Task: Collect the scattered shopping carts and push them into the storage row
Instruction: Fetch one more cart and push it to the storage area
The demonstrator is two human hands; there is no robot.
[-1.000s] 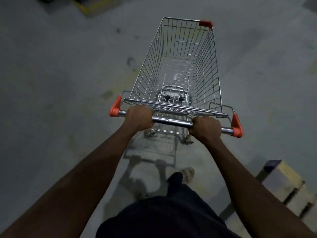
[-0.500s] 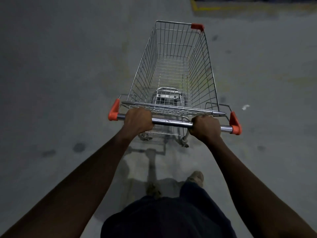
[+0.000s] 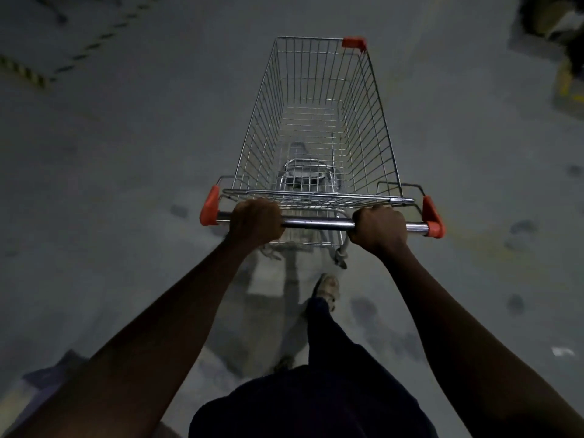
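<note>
While both arms stretch fwd, I see L hand [image 3: 255, 222] & R hand [image 3: 377, 229] wrapped tight round the handle bar [image 3: 316, 223] of the cart [image 3: 374, 137].

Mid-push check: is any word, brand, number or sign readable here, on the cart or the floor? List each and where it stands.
None: no text can be read in this view.
shopping cart: no brand or number shows on its wires, handle bar or orange end caps.
striped floor marking: pattern only, no letters.
yellow patch, far right: too blurred to tell.
</note>
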